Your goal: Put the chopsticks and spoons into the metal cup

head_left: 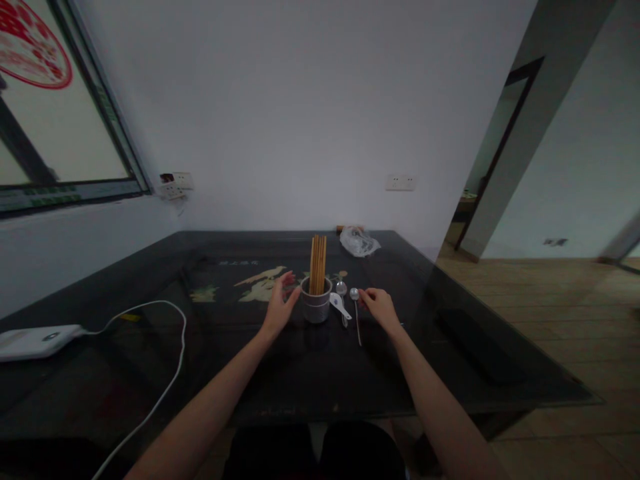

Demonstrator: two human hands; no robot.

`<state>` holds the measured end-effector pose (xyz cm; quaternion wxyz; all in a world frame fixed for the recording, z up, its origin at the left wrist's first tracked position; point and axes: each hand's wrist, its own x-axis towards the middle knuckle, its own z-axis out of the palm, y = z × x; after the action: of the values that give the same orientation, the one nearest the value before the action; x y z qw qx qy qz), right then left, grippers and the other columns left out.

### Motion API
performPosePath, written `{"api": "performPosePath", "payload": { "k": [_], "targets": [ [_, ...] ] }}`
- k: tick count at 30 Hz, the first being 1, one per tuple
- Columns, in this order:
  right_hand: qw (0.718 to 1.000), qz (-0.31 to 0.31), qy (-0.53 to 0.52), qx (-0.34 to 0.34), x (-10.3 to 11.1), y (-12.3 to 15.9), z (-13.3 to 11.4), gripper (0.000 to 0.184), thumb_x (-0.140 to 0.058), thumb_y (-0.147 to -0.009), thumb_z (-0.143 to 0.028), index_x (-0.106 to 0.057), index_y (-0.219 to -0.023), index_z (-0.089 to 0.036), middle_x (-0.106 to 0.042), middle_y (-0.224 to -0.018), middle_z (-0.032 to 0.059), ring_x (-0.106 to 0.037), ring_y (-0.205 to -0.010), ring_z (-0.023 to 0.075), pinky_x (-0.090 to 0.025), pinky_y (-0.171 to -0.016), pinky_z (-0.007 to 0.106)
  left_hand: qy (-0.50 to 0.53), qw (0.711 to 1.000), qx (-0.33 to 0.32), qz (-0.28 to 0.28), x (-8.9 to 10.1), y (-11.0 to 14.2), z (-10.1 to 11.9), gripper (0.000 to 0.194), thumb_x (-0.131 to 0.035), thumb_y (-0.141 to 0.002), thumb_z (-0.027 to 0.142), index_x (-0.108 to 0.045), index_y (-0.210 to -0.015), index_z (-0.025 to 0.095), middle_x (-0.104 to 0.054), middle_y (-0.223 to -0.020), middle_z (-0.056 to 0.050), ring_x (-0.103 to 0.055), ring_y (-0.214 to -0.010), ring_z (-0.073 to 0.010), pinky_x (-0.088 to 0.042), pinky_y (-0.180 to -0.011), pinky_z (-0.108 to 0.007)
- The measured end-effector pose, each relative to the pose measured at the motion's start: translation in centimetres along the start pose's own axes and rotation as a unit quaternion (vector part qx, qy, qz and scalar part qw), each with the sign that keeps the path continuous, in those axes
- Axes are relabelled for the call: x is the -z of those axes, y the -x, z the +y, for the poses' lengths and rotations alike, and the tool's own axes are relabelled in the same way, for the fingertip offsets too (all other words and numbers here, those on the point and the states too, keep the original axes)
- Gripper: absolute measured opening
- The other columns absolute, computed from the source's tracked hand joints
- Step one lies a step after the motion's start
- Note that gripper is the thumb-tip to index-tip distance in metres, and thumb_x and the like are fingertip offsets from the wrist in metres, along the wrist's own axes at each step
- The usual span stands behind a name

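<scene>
- One cup (pixel 316 308), grey, stood upright on the dark table (pixel 210 373), just below the centre of the frame.
- One bundle of wooden chopsticks (pixel 318 265) stood in the cup, rising above its rim; the sticks overlapped too closely to be counted.
- Three spoons lay just right of the cup: one white spoon (pixel 341 305) with a blue mark, nearest to it; one metal spoon (pixel 341 288), its handle partly hidden by the white one; and one long-handled spoon (pixel 357 323), its round bowl towards the wall and its handle pointing to the bottom of the frame.
- Two hands were in view. The left hand (pixel 283 301) was open, thumb and fingers apart, beside the cup's left side, with nothing visible in its grasp; whether the thumb touched the rim could not be told.
- The right hand (pixel 379 307) had its fingers bent and drawn together beside the bowl of the long-handled spoon; whether it gripped anything could not be told.
- One clear plastic bag (pixel 359 241) lay crumpled at the table's far edge, right of centre.
- One white device (pixel 37 343) lay at the left edge of the frame, with one white cable (pixel 183 333) curving to the lower left.
- One flat black object (pixel 477 347) lay on the table, lower right.
</scene>
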<state>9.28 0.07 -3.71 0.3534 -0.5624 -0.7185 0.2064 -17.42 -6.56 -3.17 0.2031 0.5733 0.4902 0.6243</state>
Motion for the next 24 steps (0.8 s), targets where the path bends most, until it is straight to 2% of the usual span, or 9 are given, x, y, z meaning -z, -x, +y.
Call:
{"api": "performPosePath", "payload": {
  "k": [5, 8, 10, 12, 14, 16, 19, 24],
  "targets": [
    [0.999, -0.022, 0.03, -0.01, -0.1, -0.1, 0.5, 0.035, -0.047, -0.083, -0.042, -0.064, -0.063, -0.02, -0.066, -0.062, 0.004, -0.059, -0.058, 0.0155, -0.035, -0.054, 0.024, -0.072, 0.99, -0.098, 0.069, 1.7, -0.1, 2.3, 0.024, -0.049, -0.086, 0.033, -0.055, -0.105, 0.019, -0.058, -0.109, -0.007, -0.057, -0.101, -0.0183, -0.045, -0.091, -0.034],
    [0.997, -0.032, 0.06, -0.024, -0.2, 0.1, 0.4, 0.033, -0.049, -0.083, -0.044, -0.067, -0.068, -0.02, -0.067, -0.066, 0.0051, -0.058, -0.058, 0.0157, -0.032, -0.051, 0.024, -0.105, 0.982, -0.144, 0.056, 1.6, 0.8, 4.0, 0.019, -0.047, -0.086, 0.029, -0.058, -0.098, 0.019, -0.061, -0.093, -0.005, -0.059, -0.087, -0.0173, -0.047, -0.084, -0.033],
    [0.996, -0.033, 0.074, -0.027, -0.3, 0.1, 0.3, 0.031, -0.05, -0.082, -0.043, -0.067, -0.07, -0.021, -0.068, -0.069, 0.0058, -0.059, -0.06, 0.0161, -0.031, -0.051, 0.024, -0.112, 0.982, -0.151, 0.0, 0.9, 1.6, 5.2, 0.019, -0.045, -0.087, 0.028, -0.059, -0.097, 0.019, -0.061, -0.084, -0.003, -0.059, -0.078, -0.0164, -0.048, -0.079, -0.031],
    [0.996, -0.035, 0.08, -0.024, -0.2, 0.2, 0.1, 0.029, -0.051, -0.082, -0.041, -0.068, -0.069, -0.021, -0.069, -0.071, 0.0064, -0.06, -0.063, 0.0168, -0.031, -0.052, 0.024, -0.135, 0.975, -0.148, -0.095, -0.4, 2.4, 6.4, 0.019, -0.046, -0.086, 0.027, -0.06, -0.097, 0.019, -0.063, -0.082, -0.003, -0.06, -0.075, -0.0161, -0.048, -0.075, -0.029],
    [0.996, -0.036, 0.08, -0.025, 0.0, 0.3, -0.2, 0.027, -0.052, -0.082, -0.039, -0.068, -0.069, -0.021, -0.069, -0.073, 0.0069, -0.061, -0.065, 0.0175, -0.031, -0.052, 0.024, -0.169, 0.953, -0.145, -0.207, -2.0, 3.1, 7.2, 0.02, -0.049, -0.084, 0.027, -0.061, -0.098, 0.021, -0.065, -0.087, -0.003, -0.06, -0.074, -0.0157, -0.047, -0.071, -0.026],
    [0.996, -0.035, 0.078, -0.028, 0.2, 0.4, -0.3, 0.026, -0.052, -0.082, -0.038, -0.069, -0.07, -0.021, -0.069, -0.074, 0.0073, -0.062, -0.066, 0.0178, -0.032, -0.054, 0.024, -0.204, 0.926, -0.134, -0.289, -3.7, 3.4, 7.6, 0.021, -0.05, -0.083, 0.026, -0.062, -0.099, 0.023, -0.066, -0.086, -0.002, -0.059, -0.068, -0.0152, -0.046, -0.064, -0.025],
    [0.995, -0.038, 0.082, -0.04, 0.6, 0.5, -0.6, 0.025, -0.052, -0.082, -0.038, -0.069, -0.074, -0.021, -0.07, -0.079, 0.0075, -0.063, -0.07, 0.018, -0.033, -0.055, 0.024, -0.291, 0.892, -0.11, -0.329, -6.1, 3.6, 7.5, 0.023, -0.049, -0.083, 0.022, -0.061, -0.102, 0.023, -0.067, -0.083, -0.004, -0.062, -0.07, -0.0174, -0.045, -0.064, -0.025],
    [0.993, -0.056, 0.097, -0.049, 0.9, 0.6, -1.0, 0.027, -0.051, -0.084, -0.041, -0.069, -0.082, -0.022, -0.07, -0.083, 0.0067, -0.063, -0.078, 0.0186, -0.034, -0.059, 0.023, -0.466, 0.814, -0.07, -0.339, -8.5, 3.4, 7.0, 0.029, -0.046, -0.085, 0.026, -0.051, -0.113, 0.023, -0.066, -0.096, -0.008, -0.064, -0.085, -0.0229, -0.048, -0.071, -0.031]
  ]
}}
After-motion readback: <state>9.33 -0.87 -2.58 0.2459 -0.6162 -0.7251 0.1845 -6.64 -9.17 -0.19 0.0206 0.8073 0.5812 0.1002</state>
